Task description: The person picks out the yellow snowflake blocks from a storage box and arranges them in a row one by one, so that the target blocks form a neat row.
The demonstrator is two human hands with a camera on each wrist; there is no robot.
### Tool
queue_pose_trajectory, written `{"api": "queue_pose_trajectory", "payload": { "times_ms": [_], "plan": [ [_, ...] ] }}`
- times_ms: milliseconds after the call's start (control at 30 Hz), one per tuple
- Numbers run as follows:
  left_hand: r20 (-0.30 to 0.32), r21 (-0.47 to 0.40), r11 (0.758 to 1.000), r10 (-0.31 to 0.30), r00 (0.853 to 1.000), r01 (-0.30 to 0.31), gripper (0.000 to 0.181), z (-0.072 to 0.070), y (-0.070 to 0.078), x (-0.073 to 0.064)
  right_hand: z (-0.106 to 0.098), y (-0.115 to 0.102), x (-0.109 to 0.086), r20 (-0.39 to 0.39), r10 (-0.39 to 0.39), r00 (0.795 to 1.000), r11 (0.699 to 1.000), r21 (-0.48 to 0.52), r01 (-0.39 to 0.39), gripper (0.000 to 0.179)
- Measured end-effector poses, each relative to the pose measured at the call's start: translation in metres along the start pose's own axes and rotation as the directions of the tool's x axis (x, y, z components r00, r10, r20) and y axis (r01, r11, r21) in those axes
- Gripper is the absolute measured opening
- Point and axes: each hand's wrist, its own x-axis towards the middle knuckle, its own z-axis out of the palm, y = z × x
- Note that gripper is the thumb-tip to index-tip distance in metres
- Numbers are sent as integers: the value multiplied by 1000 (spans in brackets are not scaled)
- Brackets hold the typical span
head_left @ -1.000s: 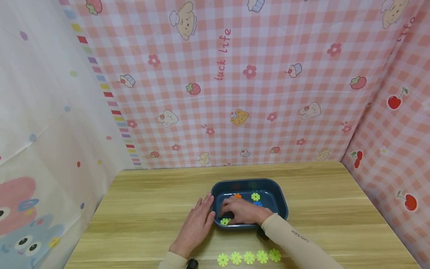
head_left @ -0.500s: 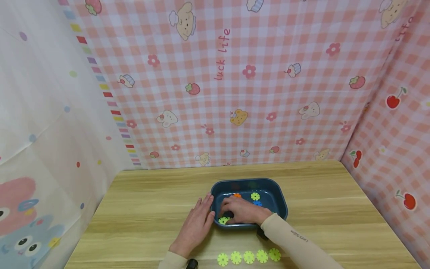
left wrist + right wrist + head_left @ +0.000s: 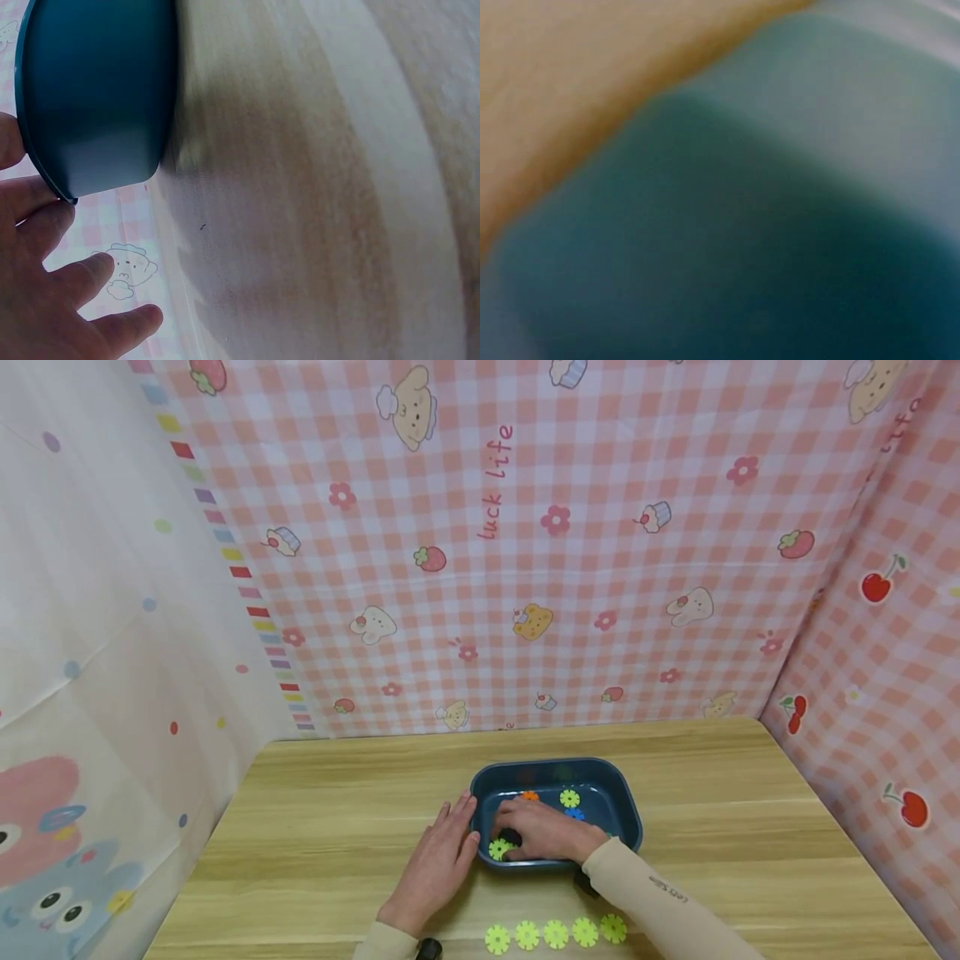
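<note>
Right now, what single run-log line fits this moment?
left hand: touching tray; right hand: inside tray by yellow-green disc, grip unclear; table: row of five yellow-green discs

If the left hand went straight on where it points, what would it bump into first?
Most likely the tray: its side is right at the left hand's fingertips, though some might slide past if they're higher.

A cloth-walled tabletop setup; what room holds it cannot be told.
A wood-grain table is screened on 3 sides: a cartoon-printed checked cloth beyond the right hand, a cherry-printed cloth to its right, a white dotted cloth left of the left hand.
</note>
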Motion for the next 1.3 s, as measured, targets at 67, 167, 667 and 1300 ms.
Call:
{"api": "queue_pose_trajectory", "payload": {
  "times_ms": [67, 167, 667, 1300],
  "plan": [
    [3, 1, 1000, -3, 1000, 3, 51, 0, 0, 0, 1, 0, 0, -3, -4, 1000, 1000, -6, 4, 28],
    [8, 5, 1000, -8, 1000, 8, 51, 0, 0, 0, 1, 0, 0, -8, -16, 1000, 1000, -20, 16, 32],
    [17, -12, 1000, -20, 1000, 20, 52, 0, 1, -2, 1, -2, -1, 3, -29, 1000, 998, -47, 29, 27],
    [-15, -6, 1000, 2, 1000, -2, 51, 0, 1, -2, -13, -2, -11, -46, 52, 998, 989, 137, -46, 30]
  ]
}}
